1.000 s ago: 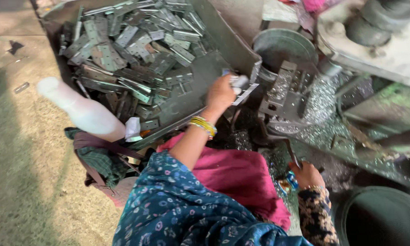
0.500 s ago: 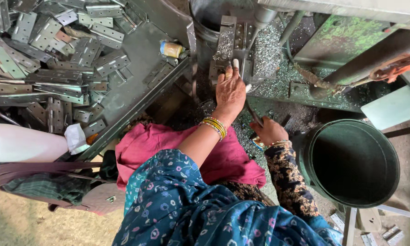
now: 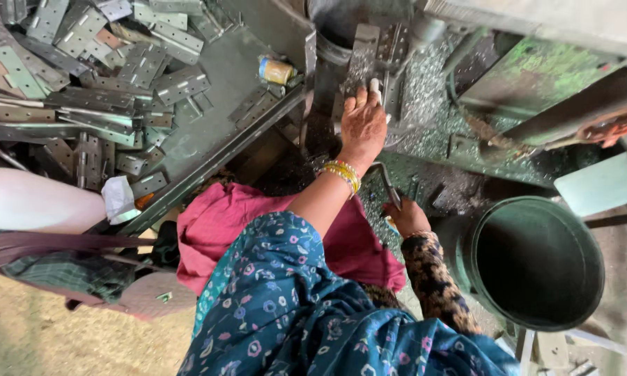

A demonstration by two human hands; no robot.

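My left hand, with yellow bangles at the wrist, reaches onto the bed of a metal press machine. Its fingers lie along a grey hinge plate and hold it against the tooling. One fingertip is wrapped in white. My right hand, in a patterned sleeve, is lower and to the right. It is closed around a thin bent metal lever that rises toward the left wrist.
To the left, a slanted metal tray holds several grey hinge plates and a small yellow can. A dark green bucket stands at lower right. Metal shavings cover the machine bed. A pink cloth lies on my lap, and a white bottle rests at left.
My left hand took a plate from the tray and carried it right, onto the press bed. My view swung right with it. My right hand stayed low on the lever.
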